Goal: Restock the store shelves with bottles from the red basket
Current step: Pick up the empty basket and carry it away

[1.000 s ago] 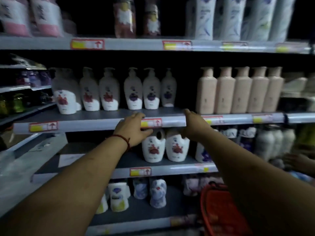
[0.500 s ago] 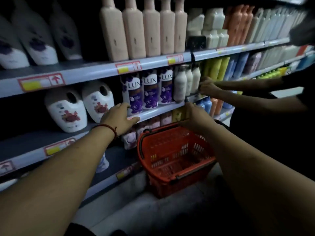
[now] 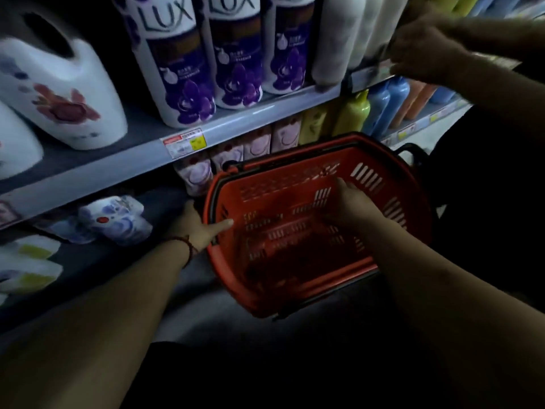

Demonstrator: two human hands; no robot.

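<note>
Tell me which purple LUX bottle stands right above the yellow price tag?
The leftmost LUX bottle, beside the white handled jug; the price tag sits just below its base, while the others stand further right.

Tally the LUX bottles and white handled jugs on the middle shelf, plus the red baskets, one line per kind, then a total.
LUX bottles: 3
white handled jugs: 2, one cut off at the left edge
red basket: 1
Total: 6

A red-and-yellow price label (image 3: 183, 142) is displayed left of centre. Soft patterned pouches (image 3: 115, 219) are laid flat below it. Another person's hand (image 3: 418, 53) is seen upper right.
</note>
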